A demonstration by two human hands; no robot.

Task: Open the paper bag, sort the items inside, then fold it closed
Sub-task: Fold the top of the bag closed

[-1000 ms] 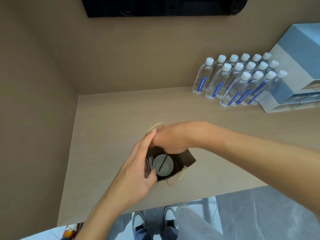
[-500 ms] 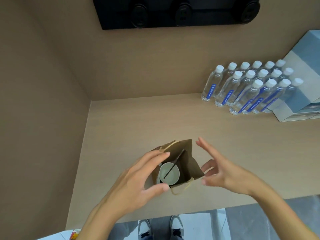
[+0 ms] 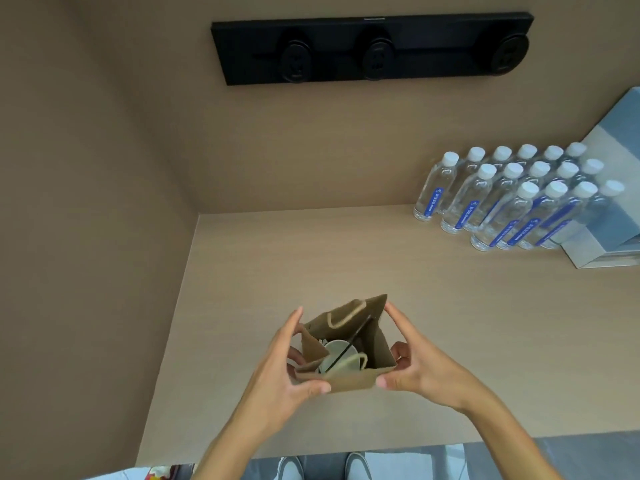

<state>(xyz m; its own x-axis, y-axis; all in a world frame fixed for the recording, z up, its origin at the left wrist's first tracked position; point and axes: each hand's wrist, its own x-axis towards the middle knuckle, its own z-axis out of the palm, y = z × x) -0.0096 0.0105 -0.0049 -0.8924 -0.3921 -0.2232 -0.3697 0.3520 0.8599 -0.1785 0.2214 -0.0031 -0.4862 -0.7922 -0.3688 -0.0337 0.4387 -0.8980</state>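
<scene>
A small brown paper bag (image 3: 375, 348) with twine handles stands upright and open on the beige counter (image 3: 450, 323), near its front edge. Inside it I see a pale round cup lid (image 3: 334, 353) with a thin black straw (image 3: 349, 341) slanting across it. My left hand (image 3: 287, 372) grips the bag's left side, index finger on the far corner and thumb on the near rim. My right hand (image 3: 415, 362) mirrors it on the right side, pinching the near right corner and touching the far one.
Several clear water bottles (image 3: 509, 202) with white caps and blue labels stand at the back right, beside a blue-grey box (image 3: 609, 209). A black socket strip (image 3: 374, 46) hangs on the back wall. A side wall closes the left. My shoes (image 3: 322, 465) show below the counter edge.
Both hands came off the bag's mouth, spread apart, then closed on its left and right sides. The bag mouth now stands wider. The camera view tilted upward.
</scene>
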